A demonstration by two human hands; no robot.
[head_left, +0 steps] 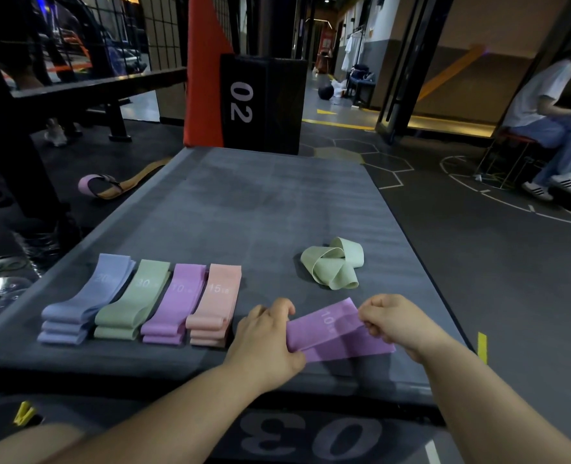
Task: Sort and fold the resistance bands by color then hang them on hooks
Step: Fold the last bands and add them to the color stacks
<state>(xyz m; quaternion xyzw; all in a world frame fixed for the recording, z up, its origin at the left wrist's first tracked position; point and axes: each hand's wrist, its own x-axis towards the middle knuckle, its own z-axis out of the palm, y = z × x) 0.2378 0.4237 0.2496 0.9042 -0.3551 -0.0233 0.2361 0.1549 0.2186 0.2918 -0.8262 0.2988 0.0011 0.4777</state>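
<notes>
On the grey padded platform [260, 202], toward 5 o'clock, a purple band [337, 333] marked 10 lies half folded between both hands. The left hand [267, 336] grips its left end with curled fingers and thumb, and the right hand [394, 321] pinches the upper layer's right end with tightly curled fingers. At 1 o'clock from the hands, a loose green band [332, 262] lies crumpled, apart from them. At 9 o'clock, four folded stacks sit side by side: blue stack [86, 299], green stack [133, 299], purple stack [173, 303], peach stack [215, 299]. A black box marked 02 [260, 102] stands at 12 o'clock.
</notes>
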